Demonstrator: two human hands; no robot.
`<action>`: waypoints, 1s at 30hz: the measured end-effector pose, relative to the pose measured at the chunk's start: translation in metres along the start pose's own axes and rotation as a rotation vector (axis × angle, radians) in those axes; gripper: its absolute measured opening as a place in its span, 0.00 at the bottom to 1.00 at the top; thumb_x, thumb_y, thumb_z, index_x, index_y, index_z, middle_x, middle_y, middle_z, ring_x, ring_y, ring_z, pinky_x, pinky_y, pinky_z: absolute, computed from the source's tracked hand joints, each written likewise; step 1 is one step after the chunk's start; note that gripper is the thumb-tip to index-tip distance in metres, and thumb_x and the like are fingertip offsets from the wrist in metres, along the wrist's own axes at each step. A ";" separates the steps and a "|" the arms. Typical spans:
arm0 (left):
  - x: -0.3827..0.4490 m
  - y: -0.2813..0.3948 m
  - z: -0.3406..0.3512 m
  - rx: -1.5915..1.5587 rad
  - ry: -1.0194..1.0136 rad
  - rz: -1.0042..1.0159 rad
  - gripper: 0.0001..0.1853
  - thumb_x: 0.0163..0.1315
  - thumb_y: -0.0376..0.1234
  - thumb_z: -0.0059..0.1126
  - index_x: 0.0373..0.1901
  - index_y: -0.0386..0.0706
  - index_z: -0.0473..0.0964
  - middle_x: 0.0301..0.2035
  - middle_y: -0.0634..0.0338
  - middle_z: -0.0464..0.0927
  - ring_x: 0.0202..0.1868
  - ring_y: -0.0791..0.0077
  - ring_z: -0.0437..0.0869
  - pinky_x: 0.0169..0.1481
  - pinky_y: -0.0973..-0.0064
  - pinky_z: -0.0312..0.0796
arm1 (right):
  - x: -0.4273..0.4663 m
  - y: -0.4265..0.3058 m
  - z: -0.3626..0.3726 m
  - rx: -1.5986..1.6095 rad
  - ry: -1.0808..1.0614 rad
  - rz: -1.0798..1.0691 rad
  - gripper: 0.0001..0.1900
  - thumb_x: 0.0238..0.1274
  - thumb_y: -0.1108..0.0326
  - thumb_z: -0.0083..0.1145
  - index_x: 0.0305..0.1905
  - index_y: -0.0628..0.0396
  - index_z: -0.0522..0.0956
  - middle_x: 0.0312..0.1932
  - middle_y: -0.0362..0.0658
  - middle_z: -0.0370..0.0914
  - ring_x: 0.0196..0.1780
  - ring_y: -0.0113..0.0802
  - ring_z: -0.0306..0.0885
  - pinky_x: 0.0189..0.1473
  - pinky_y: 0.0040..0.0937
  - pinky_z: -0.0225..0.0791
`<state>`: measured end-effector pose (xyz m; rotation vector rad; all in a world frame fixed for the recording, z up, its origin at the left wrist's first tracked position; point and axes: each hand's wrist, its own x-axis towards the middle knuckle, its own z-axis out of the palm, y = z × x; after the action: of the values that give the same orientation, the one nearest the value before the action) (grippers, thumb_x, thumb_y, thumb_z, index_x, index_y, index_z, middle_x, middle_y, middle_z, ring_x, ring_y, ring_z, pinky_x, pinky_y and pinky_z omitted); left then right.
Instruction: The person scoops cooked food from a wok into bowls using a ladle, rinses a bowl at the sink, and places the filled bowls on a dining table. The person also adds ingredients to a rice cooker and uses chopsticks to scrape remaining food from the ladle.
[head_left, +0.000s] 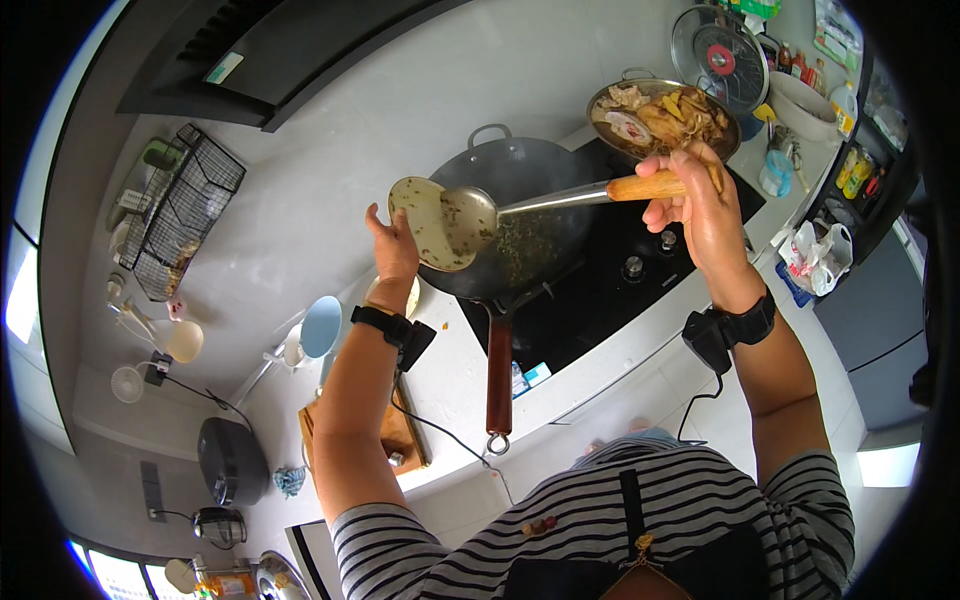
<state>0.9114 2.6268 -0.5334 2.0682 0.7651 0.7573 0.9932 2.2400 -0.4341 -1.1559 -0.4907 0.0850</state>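
My left hand (394, 244) grips the rim of a shallow pale bowl (417, 214), tilted over the left side of a dark wok (540, 161). Dark bits cling to the bowl's inside. Wrapped around a wooden handle (649, 184), my right hand (694, 199) holds a metal ladle (469, 221) whose head rests in or against the bowl; exact contact is hard to tell. Chopped greenish bits (525, 244) lie in the wok, and its inside looks hazy. The wok's brown handle (499, 375) points towards me.
The wok sits on a black cooktop (600, 281) with knobs. Behind my right hand stands a pan of cooked meat (664, 120), near a glass lid (701, 56). A wooden cutting board (401, 435) lies left, beneath my forearm. A wire rack (184, 214) hangs on the wall.
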 end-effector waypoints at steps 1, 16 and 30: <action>-0.001 0.000 -0.002 -0.001 0.001 0.006 0.30 0.70 0.44 0.46 0.66 0.45 0.46 0.30 0.54 0.74 0.30 0.70 0.78 0.28 0.72 0.73 | 0.000 -0.002 0.000 -0.044 -0.037 0.003 0.11 0.69 0.60 0.47 0.38 0.58 0.69 0.37 0.47 0.80 0.21 0.27 0.77 0.24 0.22 0.75; -0.023 0.001 -0.023 -0.206 0.173 -0.033 0.30 0.71 0.44 0.43 0.65 0.41 0.46 0.38 0.48 0.75 0.43 0.55 0.78 0.47 0.62 0.71 | 0.011 -0.027 0.027 -0.213 -0.097 -0.091 0.18 0.68 0.54 0.50 0.39 0.62 0.73 0.34 0.45 0.80 0.20 0.25 0.76 0.23 0.19 0.73; -0.108 0.039 -0.074 -1.080 -0.076 -0.218 0.24 0.72 0.43 0.36 0.61 0.35 0.61 0.55 0.46 0.70 0.56 0.54 0.76 0.52 0.57 0.77 | 0.064 -0.027 0.064 -0.549 -0.537 0.133 0.14 0.61 0.61 0.50 0.39 0.62 0.78 0.34 0.48 0.80 0.26 0.32 0.81 0.27 0.23 0.75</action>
<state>0.7990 2.5627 -0.4901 1.0133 0.3730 0.7277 1.0189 2.3033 -0.3697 -1.7126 -0.9493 0.4020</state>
